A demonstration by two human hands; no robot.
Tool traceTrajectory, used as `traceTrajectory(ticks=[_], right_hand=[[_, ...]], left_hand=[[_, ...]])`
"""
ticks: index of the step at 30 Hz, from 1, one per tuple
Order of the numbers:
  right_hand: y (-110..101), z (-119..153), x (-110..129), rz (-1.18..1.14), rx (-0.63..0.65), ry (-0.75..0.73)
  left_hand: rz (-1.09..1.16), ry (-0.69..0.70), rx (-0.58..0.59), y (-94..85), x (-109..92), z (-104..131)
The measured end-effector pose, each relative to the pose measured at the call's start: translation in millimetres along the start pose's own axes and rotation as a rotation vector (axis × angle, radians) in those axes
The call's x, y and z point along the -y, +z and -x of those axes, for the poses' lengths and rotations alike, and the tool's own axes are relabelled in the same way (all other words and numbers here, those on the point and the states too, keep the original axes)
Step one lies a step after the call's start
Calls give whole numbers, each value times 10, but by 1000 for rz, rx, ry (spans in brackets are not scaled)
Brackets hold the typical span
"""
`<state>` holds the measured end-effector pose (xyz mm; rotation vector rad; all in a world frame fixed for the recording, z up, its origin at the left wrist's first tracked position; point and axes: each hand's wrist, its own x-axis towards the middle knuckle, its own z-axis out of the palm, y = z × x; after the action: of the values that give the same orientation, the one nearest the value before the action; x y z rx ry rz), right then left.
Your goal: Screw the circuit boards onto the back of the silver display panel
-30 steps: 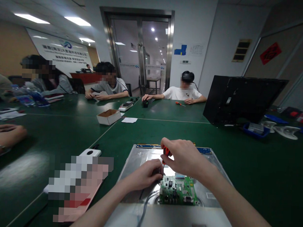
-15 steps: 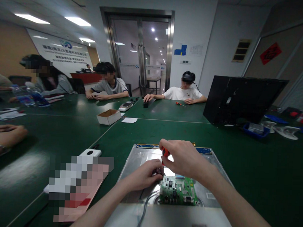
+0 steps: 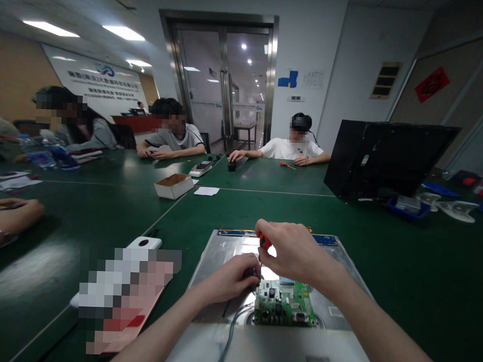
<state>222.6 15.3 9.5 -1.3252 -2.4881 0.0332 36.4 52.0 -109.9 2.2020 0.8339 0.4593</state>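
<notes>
In my right hand (image 3: 289, 248) is a screwdriver with an orange-red and black handle (image 3: 264, 241), held upright with the shaft pointing down. The tip is near the far left corner of a green circuit board (image 3: 285, 304). My left hand (image 3: 238, 276) has its fingers pinched together beside the shaft; what they hold, if anything, is hidden. Under both hands lies a flat silvery metal panel (image 3: 211, 259) with a blue strip board (image 3: 326, 240) along its far edge. A grey cable (image 3: 229, 336) runs from the board's left side toward me.
A white device (image 3: 144, 243) and a pink packet (image 3: 142, 304), both partly blurred out, lie to the left. Ahead stands an open cardboard box (image 3: 173, 187). A black monitor (image 3: 388, 160) and a blue tray (image 3: 407, 208) are at the right. Other people sit around the green table (image 3: 264, 208).
My right hand and the screwdriver have shifted very slightly. My left hand, the circuit board and the panel stay where they were.
</notes>
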Motion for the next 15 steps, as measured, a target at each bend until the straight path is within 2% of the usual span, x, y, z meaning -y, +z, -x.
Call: traceTrajectory(ticks=[9,15], right_hand=[[57,-14,-25,158,-37,35],[33,-2,-19,11,-30,-9]], left_hand=[[-42,8,7,-27,-54,-5],[12,-7,3,-26,-26,-5]])
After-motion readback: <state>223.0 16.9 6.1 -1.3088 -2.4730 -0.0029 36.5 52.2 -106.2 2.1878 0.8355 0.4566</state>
